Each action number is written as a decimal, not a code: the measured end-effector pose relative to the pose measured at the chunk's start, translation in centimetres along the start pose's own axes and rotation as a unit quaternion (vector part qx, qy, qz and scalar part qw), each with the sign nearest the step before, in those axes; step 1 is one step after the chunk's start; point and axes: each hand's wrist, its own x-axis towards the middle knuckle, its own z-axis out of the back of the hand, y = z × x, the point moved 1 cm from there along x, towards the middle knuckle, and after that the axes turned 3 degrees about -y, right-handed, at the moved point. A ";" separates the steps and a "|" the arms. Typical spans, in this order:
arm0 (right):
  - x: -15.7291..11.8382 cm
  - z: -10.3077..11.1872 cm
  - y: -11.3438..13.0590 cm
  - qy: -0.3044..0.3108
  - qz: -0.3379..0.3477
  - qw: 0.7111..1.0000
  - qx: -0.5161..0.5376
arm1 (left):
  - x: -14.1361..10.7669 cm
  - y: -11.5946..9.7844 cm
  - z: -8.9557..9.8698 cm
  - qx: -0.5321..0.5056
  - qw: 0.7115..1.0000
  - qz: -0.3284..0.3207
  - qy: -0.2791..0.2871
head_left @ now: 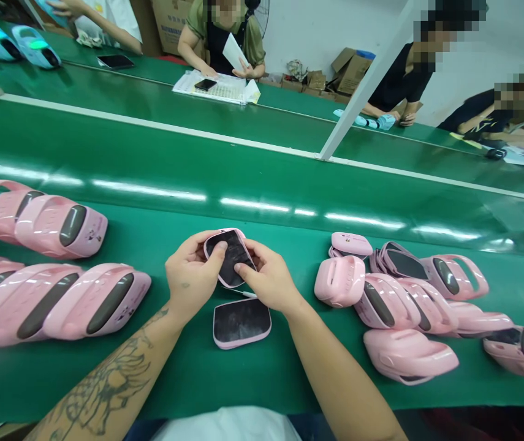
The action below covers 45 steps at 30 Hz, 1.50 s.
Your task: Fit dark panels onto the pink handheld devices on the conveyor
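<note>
Position: one camera worn on the person's head, above and behind the hands, looking forward and down
Facing: across the near green conveyor belt [289, 380] towards a farther belt [105, 79], with the belt edges sloping down to the right of the frame
Nearest: the white shirt front [227, 425] at the bottom edge, with forearms [339, 373] entering from below
Framing: the left hand [192, 275], right hand [266, 283] and pink-rimmed dark panel [231, 257] sit low of centre, close to the camera
Farthest: a seated co-worker [225, 43] across the belts and a white wall [298, 30] along the top edge
</note>
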 end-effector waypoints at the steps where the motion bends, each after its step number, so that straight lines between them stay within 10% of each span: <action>1: 0.0 0.0 0.0 -0.004 0.000 1.000 -0.004 | 0.0 0.0 0.0 0.002 1.000 0.001 -0.004; 25: -0.3 0.9 0.4 0.005 -0.011 0.997 0.074 | 0.1 -0.5 0.1 -0.075 0.994 0.077 0.026; 32: 0.1 1.7 0.1 0.071 -0.105 0.969 0.211 | 0.8 1.7 0.7 -0.171 0.961 0.171 0.132; 38: -0.3 1.6 0.3 0.184 -0.231 0.920 0.259 | 0.2 0.2 1.1 -0.074 0.989 0.009 0.126; 45: -0.4 2.1 0.6 0.249 -0.246 0.889 0.295 | 0.6 -2.1 0.3 -0.007 0.957 -0.176 0.230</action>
